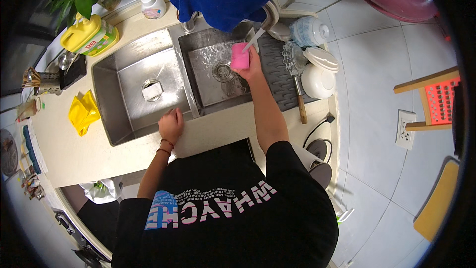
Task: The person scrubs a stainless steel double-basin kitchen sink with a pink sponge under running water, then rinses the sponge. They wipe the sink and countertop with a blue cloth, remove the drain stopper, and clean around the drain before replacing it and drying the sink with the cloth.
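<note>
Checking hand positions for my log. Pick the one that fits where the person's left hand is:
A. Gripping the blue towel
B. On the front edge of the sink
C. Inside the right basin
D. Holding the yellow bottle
B: the left hand rests on the front rim of the sink, while the right hand holds a pink cup under the tap.

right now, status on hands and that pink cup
Right hand holds pink cup under running tap, over right basin. Left hand rests on sink edge. Nothing in the way.
</note>
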`<state>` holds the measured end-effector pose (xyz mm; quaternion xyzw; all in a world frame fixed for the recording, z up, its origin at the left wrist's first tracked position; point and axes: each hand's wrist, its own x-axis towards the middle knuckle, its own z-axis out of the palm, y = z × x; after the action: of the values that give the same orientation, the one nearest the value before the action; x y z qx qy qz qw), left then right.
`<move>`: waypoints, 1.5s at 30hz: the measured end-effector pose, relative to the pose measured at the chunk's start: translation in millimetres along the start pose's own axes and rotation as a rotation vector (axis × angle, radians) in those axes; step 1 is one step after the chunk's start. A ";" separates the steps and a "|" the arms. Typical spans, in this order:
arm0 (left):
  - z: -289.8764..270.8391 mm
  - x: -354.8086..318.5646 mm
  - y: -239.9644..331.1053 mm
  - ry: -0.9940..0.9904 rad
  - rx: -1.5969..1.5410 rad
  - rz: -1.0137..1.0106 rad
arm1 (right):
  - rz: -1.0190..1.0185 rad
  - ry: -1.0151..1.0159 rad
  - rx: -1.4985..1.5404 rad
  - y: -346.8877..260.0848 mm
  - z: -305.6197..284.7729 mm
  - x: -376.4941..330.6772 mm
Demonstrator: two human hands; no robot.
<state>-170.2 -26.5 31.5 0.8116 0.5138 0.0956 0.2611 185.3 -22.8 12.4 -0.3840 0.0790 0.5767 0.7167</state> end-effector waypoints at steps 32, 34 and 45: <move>-22.7 135.3 55.7 -0.035 -0.166 0.593 | -0.154 0.583 -0.952 32.1 21.1 33.8; -7.1 184.5 73.8 0.063 0.068 0.808 | -0.045 0.325 -0.900 31.2 15.0 24.2; 6.2 334.5 148.2 -0.226 1.067 0.623 | 0.110 0.274 -0.895 56.0 46.4 -76.2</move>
<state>100.4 217.4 65.8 0.9470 0.1991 -0.1887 -0.1673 95.8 -49.2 61.2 -0.7231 -0.0636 0.5352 0.4320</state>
